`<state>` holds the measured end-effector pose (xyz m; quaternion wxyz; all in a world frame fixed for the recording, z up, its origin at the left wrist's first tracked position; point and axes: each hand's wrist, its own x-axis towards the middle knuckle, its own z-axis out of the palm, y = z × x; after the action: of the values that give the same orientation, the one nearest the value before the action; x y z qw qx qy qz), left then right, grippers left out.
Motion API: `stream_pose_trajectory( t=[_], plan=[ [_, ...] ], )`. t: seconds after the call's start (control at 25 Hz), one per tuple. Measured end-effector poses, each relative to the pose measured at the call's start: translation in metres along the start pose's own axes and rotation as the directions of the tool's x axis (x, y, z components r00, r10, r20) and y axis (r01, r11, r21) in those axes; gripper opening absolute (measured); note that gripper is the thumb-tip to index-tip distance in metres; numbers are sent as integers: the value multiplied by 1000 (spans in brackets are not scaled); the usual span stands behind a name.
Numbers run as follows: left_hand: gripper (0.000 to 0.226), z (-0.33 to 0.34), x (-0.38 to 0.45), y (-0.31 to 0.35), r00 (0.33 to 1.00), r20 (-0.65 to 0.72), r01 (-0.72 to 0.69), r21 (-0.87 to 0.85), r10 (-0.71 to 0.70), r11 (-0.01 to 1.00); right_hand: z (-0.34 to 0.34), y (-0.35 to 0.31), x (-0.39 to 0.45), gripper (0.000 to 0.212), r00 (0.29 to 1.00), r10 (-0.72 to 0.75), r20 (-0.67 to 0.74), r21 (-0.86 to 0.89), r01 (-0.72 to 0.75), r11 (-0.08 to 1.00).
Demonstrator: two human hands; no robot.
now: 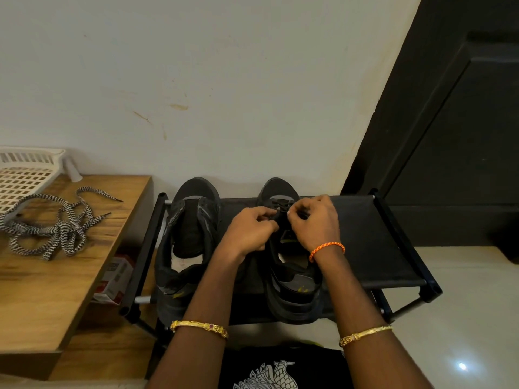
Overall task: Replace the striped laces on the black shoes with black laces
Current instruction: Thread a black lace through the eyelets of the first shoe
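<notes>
Your left hand [250, 230] and right hand [314, 220] were both pinched on the black lace [280, 205] over the right shoe [292, 262], fingers closed narrow at its eyelets. The left shoe [188, 242] stood beside it, unlaced, both on the black rack [373, 248]. The striped laces [53, 226] lay heaped on the wooden table [56, 290], well apart.

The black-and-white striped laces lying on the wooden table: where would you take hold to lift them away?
Probably at the knotted bunch in the middle of the black-and-white zigzag striped laces, coming straight down from above. They lie flat on the wooden table with loops and loose ends trailing outward, so pinching the dense tangle should gather most strands at once; a single end would just drag.
</notes>
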<state>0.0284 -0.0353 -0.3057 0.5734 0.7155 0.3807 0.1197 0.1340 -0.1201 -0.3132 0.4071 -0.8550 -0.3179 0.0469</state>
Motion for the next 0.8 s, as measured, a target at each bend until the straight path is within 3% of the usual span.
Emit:
stream_pose_trajectory(
  t=[0.48,0.64,0.8],
  plan=[
    [24,-2,5,-7,995,97,9,-128,3,992,9,11,12,11,972,148,185,151,-177,973],
    [22,1,12,-13,1000,-26,10,-73,-12,997,19,11,15,7,958,183,222,200,-229,953],
    [15,8,16,-15,970,-205,-103,153,134,983,19,11,15,5,963,192,187,247,-235,940]
  ],
)
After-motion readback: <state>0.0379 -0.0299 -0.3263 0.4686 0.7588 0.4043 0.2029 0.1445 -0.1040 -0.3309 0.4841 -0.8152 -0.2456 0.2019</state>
